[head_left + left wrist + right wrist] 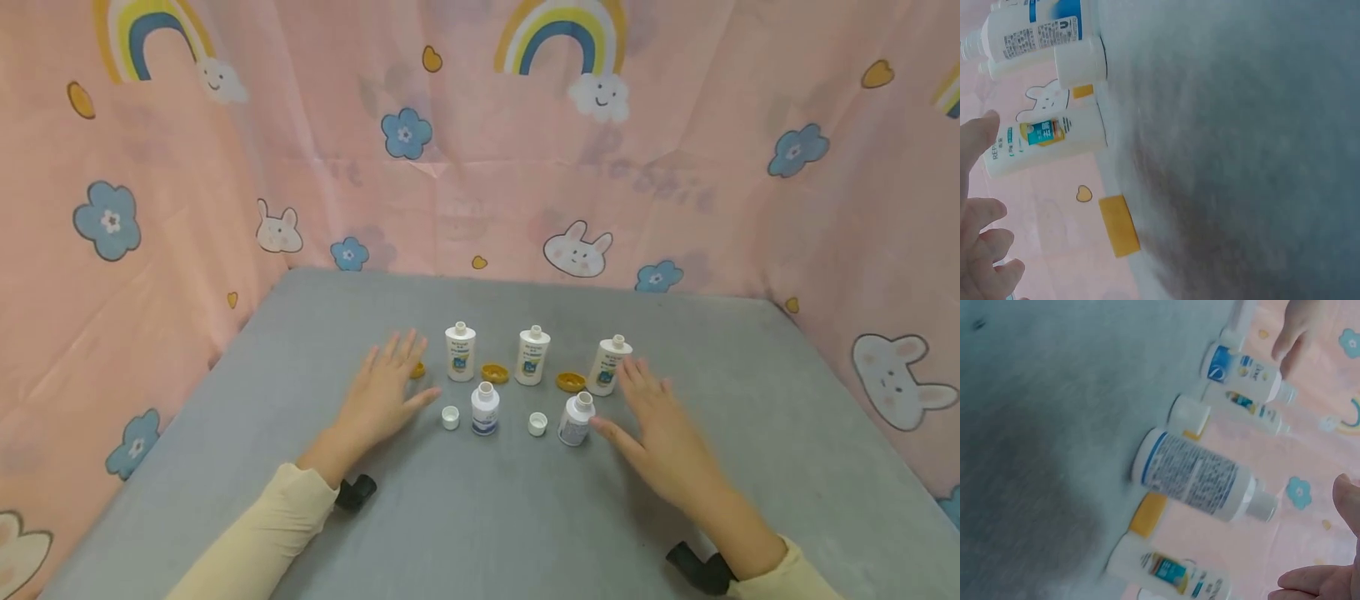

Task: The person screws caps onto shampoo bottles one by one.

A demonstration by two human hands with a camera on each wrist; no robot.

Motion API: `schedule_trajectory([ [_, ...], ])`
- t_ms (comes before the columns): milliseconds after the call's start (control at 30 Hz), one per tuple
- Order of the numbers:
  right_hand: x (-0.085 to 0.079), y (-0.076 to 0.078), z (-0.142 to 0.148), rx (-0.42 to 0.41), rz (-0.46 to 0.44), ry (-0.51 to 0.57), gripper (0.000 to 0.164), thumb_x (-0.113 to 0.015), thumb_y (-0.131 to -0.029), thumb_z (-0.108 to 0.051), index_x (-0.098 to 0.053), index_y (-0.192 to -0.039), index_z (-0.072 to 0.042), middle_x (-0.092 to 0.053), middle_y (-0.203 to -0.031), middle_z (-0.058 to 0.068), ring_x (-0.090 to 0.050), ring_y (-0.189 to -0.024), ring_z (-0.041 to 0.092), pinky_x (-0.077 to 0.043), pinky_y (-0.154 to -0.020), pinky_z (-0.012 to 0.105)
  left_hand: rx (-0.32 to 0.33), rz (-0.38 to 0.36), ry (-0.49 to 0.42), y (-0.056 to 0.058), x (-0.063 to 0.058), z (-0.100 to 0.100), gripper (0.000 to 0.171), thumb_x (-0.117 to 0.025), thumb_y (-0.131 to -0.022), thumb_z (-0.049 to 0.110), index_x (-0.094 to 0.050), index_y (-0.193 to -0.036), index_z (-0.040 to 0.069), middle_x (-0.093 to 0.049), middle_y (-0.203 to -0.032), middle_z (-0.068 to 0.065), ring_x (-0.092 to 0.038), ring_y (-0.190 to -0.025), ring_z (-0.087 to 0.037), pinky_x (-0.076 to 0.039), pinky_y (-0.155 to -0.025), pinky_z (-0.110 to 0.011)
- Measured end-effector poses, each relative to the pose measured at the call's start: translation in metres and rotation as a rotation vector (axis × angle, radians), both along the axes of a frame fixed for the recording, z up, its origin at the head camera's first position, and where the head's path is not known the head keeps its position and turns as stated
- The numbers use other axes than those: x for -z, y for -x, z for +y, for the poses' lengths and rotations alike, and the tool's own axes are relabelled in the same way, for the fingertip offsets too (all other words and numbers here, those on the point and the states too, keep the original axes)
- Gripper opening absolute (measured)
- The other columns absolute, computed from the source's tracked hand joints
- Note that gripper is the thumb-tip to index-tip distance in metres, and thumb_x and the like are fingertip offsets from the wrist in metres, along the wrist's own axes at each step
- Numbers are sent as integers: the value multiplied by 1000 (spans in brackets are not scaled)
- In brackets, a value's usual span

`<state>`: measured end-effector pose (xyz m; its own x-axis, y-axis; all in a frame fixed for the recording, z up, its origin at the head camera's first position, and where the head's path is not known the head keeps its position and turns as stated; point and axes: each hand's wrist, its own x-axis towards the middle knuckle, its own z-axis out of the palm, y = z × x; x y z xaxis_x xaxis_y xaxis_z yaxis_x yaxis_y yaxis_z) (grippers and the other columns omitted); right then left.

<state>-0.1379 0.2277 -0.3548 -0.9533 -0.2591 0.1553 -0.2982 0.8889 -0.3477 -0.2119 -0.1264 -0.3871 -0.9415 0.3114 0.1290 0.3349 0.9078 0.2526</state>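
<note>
My left hand (381,393), fingers straight and spread, is left of the bottles, its fingertips beside a yellow cap (417,371) that it partly covers. My right hand (666,440) is likewise outstretched, its fingers overlapping the edge of the right tall white bottle (606,367) in the head view. Its thumb lies close to a small round white bottle (575,421) with fine print. Another small white bottle (485,411) with a blue band stands to the left. All these bottles are uncapped and upright. Neither hand holds anything.
Two more tall white bottles, a left one (460,353) and a middle one (532,357), stand in the back row. Yellow caps (495,373) lie between them. White caps, one left (450,418) and one right (537,425), sit on the grey table (480,525). A pink printed curtain (465,200) encloses the table.
</note>
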Motion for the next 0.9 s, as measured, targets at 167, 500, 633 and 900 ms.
schedule_trajectory([
  [167, -1, -1, -9, -17, 14, 10, 87, -57, -97, -53, -24, -155, 3, -21, -164, 20, -16, -153, 39, -11, -124, 59, 13, 1, -19, -3, 2, 4, 83, -62, -95, 50, -25, -158, 12, -21, -166, -12, -16, -154, -35, -12, -125, -57],
  [500, 0, -2, -36, -45, 62, 63, 89, -65, -91, -54, -31, -154, -2, -24, -164, 14, -23, -152, 35, -18, -125, 51, 34, -6, -48, -10, 5, 8, 86, -65, -92, 52, -28, -157, 9, -24, -165, -13, -20, -153, -36, -16, -123, -59],
  [633, 2, -1, -47, -55, 51, 87, 91, -66, -89, -56, -31, -155, -4, -25, -164, 12, -22, -153, 34, -22, -122, 55, 41, -28, -61, -13, 6, 10, 89, -66, -90, 54, -28, -157, 10, -23, -165, -12, -20, -153, -35, -16, -124, -58],
  [900, 9, 2, -69, -81, 27, 208, 90, -70, -87, -53, -31, -156, -11, -25, -165, 8, -26, -151, 33, -33, -115, 61, 38, -67, -132, -16, 8, 17, 94, -76, -83, 51, -32, -156, 11, -24, -165, -10, -21, -153, -33, -15, -125, -55],
])
